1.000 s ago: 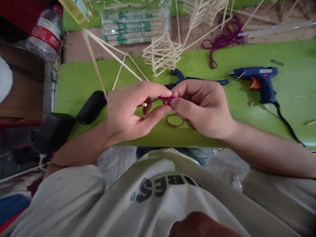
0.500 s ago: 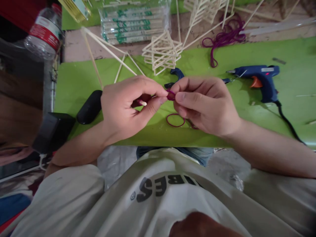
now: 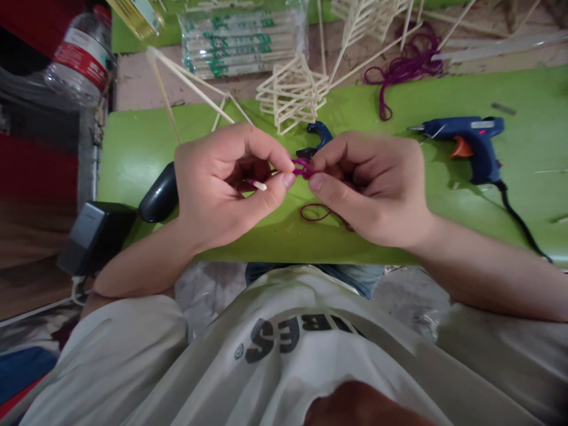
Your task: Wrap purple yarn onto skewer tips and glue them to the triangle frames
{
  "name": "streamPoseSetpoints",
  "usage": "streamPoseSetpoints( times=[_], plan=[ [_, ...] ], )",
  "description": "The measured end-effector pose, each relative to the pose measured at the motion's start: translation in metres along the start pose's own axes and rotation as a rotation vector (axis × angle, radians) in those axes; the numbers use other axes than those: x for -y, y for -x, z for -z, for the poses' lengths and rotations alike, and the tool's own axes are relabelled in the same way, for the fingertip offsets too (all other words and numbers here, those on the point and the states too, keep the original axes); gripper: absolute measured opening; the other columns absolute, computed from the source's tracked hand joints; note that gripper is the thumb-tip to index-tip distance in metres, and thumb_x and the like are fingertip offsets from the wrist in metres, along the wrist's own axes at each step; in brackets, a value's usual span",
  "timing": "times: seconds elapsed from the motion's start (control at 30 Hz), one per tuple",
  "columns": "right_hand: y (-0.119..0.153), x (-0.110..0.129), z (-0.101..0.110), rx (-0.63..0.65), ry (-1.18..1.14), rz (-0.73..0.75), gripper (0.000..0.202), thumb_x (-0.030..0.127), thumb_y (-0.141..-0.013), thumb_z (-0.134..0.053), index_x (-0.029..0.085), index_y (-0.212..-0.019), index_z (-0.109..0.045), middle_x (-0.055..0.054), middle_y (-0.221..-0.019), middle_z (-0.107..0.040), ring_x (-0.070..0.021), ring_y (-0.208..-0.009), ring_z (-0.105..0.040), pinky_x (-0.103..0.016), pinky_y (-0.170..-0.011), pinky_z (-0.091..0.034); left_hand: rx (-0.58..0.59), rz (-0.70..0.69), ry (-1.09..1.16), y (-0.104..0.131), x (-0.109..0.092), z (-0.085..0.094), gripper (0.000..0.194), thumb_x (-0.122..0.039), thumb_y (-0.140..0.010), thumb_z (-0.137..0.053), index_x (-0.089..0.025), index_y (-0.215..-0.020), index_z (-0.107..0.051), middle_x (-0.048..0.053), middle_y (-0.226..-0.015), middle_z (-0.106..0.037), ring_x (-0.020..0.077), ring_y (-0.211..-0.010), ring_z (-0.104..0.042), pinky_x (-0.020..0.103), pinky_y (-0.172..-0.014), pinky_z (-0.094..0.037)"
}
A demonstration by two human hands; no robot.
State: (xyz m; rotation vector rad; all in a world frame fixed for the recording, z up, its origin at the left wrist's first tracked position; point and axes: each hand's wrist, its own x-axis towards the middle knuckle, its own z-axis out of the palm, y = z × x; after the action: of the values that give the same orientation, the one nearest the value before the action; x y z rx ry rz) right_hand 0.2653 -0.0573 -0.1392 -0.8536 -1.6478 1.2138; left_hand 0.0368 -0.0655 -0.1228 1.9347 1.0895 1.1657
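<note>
Green worktop [image 3: 470, 228] right across the scene! Above it, left hand [image 3: 217, 183] and right hand [image 3: 379, 192], face to face. Off to the right, a blue glue gun [image 3: 477, 148] on its side. Just nearer the body, a slim purple loop [image 3: 313, 218]. And now, right between the fingertips, purple cord [image 3: 303, 171], each grip pinched tight on it, thumb to forefinger! Smallest of all, a pale tip [image 3: 260, 186] in the curl of the left hand.
</note>
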Motion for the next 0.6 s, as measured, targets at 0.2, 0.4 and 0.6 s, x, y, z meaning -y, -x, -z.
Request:
streamPoseSetpoints(
  times=[0.2,0.4,0.6],
  plan=[
    [0.0015,-0.0042,-0.0034,0.006,-0.030,-0.031,0.023,0.039,-0.101,-0.081,0.023,-0.087,-0.070,0.000,-0.073,-0.064,-0.0129,-0.060,-0.051,-0.031,-0.051,-0.043,0.005,0.026,0.143,0.0008,0.0013,0.0007,0.030,-0.040,-0.088,-0.094,-0.026,-0.102,-0.072,0.003,-0.091,-0.076,0.0133,-0.066,-0.064,0.032,-0.048,-0.041],
    [0.0033,-0.0070,-0.0060,-0.058,-0.023,0.043,0.014,0.024,-0.099,-0.079,0.021,-0.087,-0.074,0.001,-0.070,-0.063,-0.0112,-0.059,-0.048,-0.030,-0.051,-0.038,0.068,0.173,0.154,0.0008,-0.0014,0.0037,0.040,-0.038,-0.091,-0.094,-0.028,-0.125,-0.077,0.003,-0.101,-0.081,0.0143,-0.075,-0.069,0.032,-0.059,-0.054],
    [0.0062,-0.0074,-0.0050,-0.077,0.070,0.110,0.010,0.028,-0.098,-0.081,0.022,-0.091,-0.078,0.000,-0.074,-0.065,-0.0115,-0.061,-0.049,-0.031,-0.053,-0.037,0.110,0.196,0.150,-0.0018,0.0021,0.0047,0.033,-0.042,-0.089,-0.097,-0.025,-0.113,-0.084,0.001,-0.097,-0.084,0.0167,-0.079,-0.076,0.032,-0.064,-0.063]
  ],
)
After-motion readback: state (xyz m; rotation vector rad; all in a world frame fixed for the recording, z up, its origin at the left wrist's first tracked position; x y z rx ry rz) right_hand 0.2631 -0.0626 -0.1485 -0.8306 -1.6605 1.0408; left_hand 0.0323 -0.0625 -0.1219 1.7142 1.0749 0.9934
